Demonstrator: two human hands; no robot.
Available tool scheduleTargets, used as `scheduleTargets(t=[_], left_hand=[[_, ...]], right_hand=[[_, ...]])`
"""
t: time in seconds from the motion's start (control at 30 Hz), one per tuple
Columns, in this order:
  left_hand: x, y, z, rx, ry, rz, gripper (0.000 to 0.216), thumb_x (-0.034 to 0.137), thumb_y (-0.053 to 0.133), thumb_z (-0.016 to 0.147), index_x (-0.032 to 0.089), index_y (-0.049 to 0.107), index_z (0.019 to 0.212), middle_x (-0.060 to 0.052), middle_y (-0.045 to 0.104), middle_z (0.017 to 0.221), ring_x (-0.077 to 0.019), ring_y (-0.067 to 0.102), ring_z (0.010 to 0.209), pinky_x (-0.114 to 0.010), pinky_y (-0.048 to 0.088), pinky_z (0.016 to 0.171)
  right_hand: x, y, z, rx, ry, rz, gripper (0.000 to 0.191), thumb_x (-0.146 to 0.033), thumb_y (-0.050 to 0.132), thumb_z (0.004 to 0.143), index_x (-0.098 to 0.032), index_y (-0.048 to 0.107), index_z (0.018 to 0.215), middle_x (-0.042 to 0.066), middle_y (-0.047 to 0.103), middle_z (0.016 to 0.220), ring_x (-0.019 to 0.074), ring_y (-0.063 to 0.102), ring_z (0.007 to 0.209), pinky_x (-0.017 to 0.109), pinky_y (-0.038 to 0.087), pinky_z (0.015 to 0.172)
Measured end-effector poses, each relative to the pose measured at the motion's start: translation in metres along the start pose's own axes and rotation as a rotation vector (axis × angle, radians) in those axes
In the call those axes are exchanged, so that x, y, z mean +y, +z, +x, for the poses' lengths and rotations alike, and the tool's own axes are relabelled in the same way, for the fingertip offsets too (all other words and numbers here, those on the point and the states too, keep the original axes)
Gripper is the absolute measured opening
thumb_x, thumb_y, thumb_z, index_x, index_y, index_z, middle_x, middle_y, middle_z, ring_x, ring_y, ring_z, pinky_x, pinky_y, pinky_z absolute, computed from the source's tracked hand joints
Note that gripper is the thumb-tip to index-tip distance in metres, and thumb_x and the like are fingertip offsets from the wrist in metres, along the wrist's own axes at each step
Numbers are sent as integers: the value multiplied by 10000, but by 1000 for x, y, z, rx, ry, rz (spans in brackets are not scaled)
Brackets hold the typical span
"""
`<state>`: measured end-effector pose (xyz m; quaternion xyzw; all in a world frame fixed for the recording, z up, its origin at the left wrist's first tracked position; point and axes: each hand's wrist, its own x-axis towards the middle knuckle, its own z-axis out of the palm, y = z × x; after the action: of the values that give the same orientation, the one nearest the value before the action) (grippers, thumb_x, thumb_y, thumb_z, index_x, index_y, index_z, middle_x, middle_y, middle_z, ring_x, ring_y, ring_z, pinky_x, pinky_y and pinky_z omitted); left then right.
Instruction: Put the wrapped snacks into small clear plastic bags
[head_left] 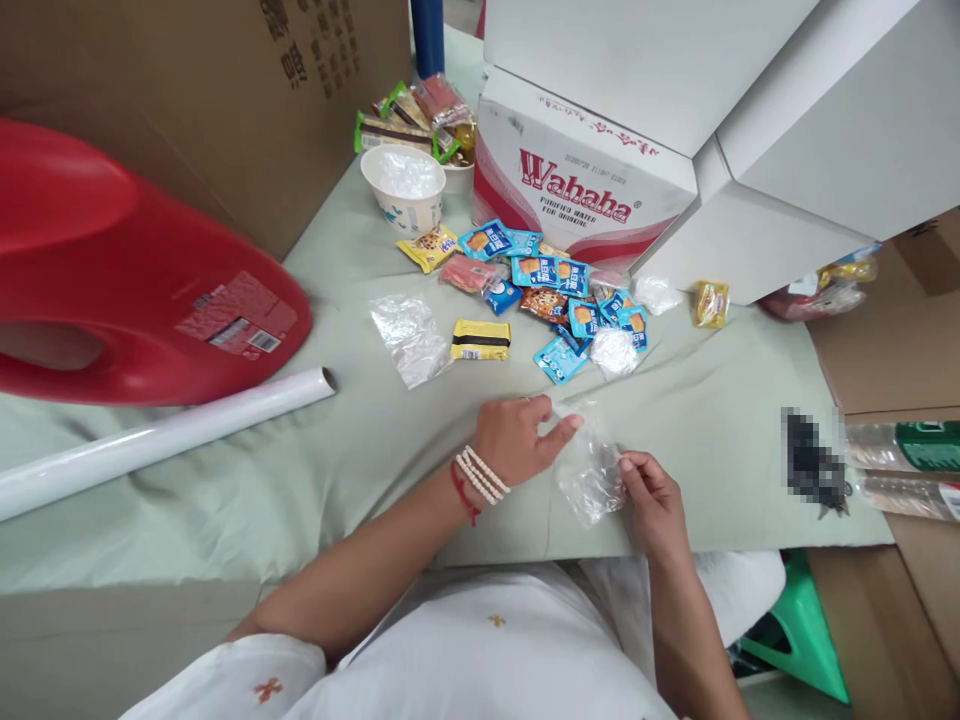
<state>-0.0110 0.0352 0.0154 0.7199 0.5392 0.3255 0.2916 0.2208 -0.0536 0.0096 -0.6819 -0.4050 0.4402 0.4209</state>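
Note:
My left hand point(517, 435) pinches the top edge of a small clear plastic bag point(589, 470) over the pale green cloth. My right hand point(651, 495) grips the same bag at its right side, fingers closed on the film. The bag looks crumpled and I cannot tell whether anything is inside. A bead bracelet and a red thread sit on my left wrist. Just beyond my hands lies a pile of small snack packets point(559, 290), mostly blue, plus a yellow packet point(481, 340) and another flat clear bag point(410, 337).
A red plastic stool point(112, 270) lies on its side at left, a white roll point(165, 435) in front of it. A paper cup point(405, 185) and white Wahaha carton point(577, 185) stand at the back. Brown cardboard box point(247, 90) back left; bottles point(907, 465) at right.

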Motion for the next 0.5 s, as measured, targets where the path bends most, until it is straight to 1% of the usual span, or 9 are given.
scheduleTargets(t=[0.03, 0.1, 0.17, 0.2, 0.27, 0.33, 0.37, 0.43, 0.5], left_hand=[[4, 4, -3, -37, -29, 57, 409, 576, 604, 938, 209, 671, 770, -29, 551, 575, -199, 560, 604, -300, 383, 641], [7, 10, -4, -79, -53, 132, 368, 552, 671, 898, 191, 720, 955, -106, 696, 809, -265, 650, 795, -331, 443, 712], [6, 14, -2, -116, -39, 142, 370, 394, 684, 903, 174, 692, 1200, -163, 725, 1101, -308, 667, 998, -368, 488, 816], [4, 15, -1, -142, -30, 133, 408, 299, 653, 912, 173, 655, 1300, -171, 707, 1202, -309, 662, 1054, -380, 497, 859], [1, 17, 0, -198, -35, 112, 513, 159, 553, 927, 190, 576, 1439, -161, 698, 1247, -287, 673, 1039, -382, 507, 877], [-1, 18, -1, -225, -42, 115, 581, 126, 490, 939, 221, 522, 1512, -144, 707, 1195, -266, 686, 941, -367, 514, 823], [-1, 18, -2, -221, -37, 117, 594, 133, 483, 943, 237, 509, 1528, -136, 708, 1167, -258, 684, 895, -359, 513, 793], [0, 19, -4, -190, -12, 86, 596, 158, 499, 941, 262, 514, 1528, -117, 705, 1115, -242, 670, 842, -340, 506, 758], [-1, 21, -5, -154, 8, -11, 581, 183, 537, 927, 261, 542, 1502, -87, 701, 1022, -225, 651, 815, -322, 497, 744]], right_hand=[[-2, -1, -4, -44, -25, -57, 325, -554, 725, 894, -229, 734, 886, -9, 566, 675, 148, 485, 624, 273, 415, 606], [-8, -6, -9, -188, -84, -185, 325, -550, 706, 909, -233, 760, 866, 13, 599, 720, 167, 528, 678, 290, 436, 646], [-16, -13, -10, -344, -122, -294, 336, -546, 676, 933, -235, 790, 879, 44, 664, 816, 195, 592, 779, 312, 473, 724], [-19, -16, -9, -373, -125, -323, 349, -551, 655, 947, -236, 802, 909, 56, 692, 868, 208, 618, 832, 322, 488, 762], [-25, -18, -3, -287, -115, -334, 384, -577, 625, 958, -243, 806, 1007, 70, 730, 969, 224, 647, 901, 332, 508, 790], [-30, -11, 5, -126, -127, -306, 418, -599, 654, 927, -254, 781, 1126, 81, 737, 1086, 234, 655, 966, 328, 522, 782], [-31, -4, 9, -77, -144, -283, 449, -598, 697, 893, -263, 758, 1186, 86, 729, 1141, 240, 652, 1002, 326, 528, 779], [-32, 15, 18, -53, -175, -221, 556, -565, 806, 797, -274, 716, 1263, 92, 707, 1214, 248, 638, 1054, 322, 534, 782], [-31, 34, 27, -59, -170, -145, 536, -538, 850, 751, -255, 729, 1190, 81, 719, 1136, 232, 636, 985, 307, 521, 756]])
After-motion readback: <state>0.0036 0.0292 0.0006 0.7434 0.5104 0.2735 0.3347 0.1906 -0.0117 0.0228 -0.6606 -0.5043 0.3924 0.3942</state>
